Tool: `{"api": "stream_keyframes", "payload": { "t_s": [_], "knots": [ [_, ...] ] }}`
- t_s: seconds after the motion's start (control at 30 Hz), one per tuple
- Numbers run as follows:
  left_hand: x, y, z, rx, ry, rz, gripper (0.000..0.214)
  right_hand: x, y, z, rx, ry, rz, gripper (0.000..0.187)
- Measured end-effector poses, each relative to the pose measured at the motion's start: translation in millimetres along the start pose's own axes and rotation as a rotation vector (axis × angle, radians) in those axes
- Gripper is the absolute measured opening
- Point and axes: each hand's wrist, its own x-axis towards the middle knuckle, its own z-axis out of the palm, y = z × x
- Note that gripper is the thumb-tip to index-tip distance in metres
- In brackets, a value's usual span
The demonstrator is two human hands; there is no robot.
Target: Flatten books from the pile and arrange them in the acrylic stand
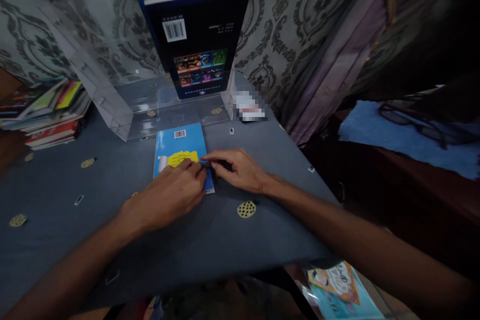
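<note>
Two bare hands meet on a blue book [179, 150] that lies flat on the grey table [112, 215], just in front of a clear stand [112, 102] with a dark book [200, 45] in it. The left hand [170, 195] rests on the book's near corner with bent fingers, and the right hand [239, 170] touches its right edge with fingers close together; I cannot tell if either grips it.

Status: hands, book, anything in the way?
Left hand on the blue book, right hand at its right edge; grip unclear. Book flat on table, barcode up. Clear stand just behind it.
</note>
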Motion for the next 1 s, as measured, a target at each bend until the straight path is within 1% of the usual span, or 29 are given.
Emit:
{"api": "stream_keyframes", "payload": {
  "t_s": [0.13,0.4,0.6,0.73,0.87,1.0],
  "knots": [
    [-2,-3,1.4,-0.042,0.032,0.01,0.031,0,-2,-2,0.032,-0.019,0.012,0.031],
    [-3,-9,-0.3,-0.113,0.026,0.032,0.029,1,-2,-5,0.068,-0.026,-0.003,0.03],
    [-5,-13,1.5,-0.152,0.044,0.049,0.033,1,0,-4,0.083,-0.034,-0.01,0.03],
    [-6,-12,-0.3,-0.141,0.021,0.05,0.034,0,0,-4,0.086,-0.035,-0.019,0.029],
    [-5,-11,-2.5,-0.141,0.022,0.05,0.032,0,-1,-4,0.084,-0.04,-0.017,0.029],
    [-6,-10,0.6,-0.129,0.027,0.039,0.033,1,-4,-4,0.085,-0.049,-0.014,0.029]
  ]
}}
